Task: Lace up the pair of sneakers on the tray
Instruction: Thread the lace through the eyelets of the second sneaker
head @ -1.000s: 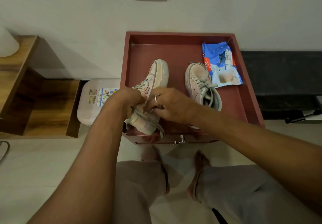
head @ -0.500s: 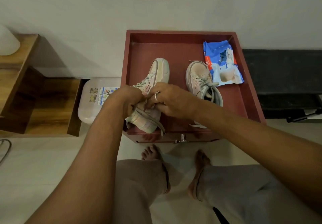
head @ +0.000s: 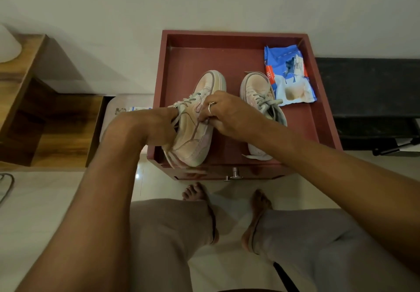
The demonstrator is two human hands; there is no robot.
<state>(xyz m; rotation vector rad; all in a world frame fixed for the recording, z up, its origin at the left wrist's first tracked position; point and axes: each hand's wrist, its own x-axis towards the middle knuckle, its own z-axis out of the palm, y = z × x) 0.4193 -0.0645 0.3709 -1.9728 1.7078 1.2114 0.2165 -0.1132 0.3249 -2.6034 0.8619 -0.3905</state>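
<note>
Two pale pink sneakers lie in a dark red tray [head: 318,109]. The left sneaker [head: 193,137] is tipped on its side at the tray's front left, its heel at the front rim. My left hand [head: 147,128] grips its opening and lace from the left. My right hand [head: 227,114], with a ring on one finger, pinches a grey lace end [head: 201,122] over the shoe's side. The right sneaker [head: 256,91] stands upright behind my right wrist with its laces threaded; its heel is hidden by my forearm.
A blue and white packet [head: 288,75] lies in the tray's back right corner. A white lidded box [head: 127,109] sits left of the tray, beside a wooden shelf [head: 45,121]. A black bench [head: 375,100] is on the right. My bare feet [head: 195,194] are below the tray's knob [head: 235,173].
Both hands have moved apart a little and upward along the left sneaker. The lace now runs taut from my right fingers down across the shoe's side.
</note>
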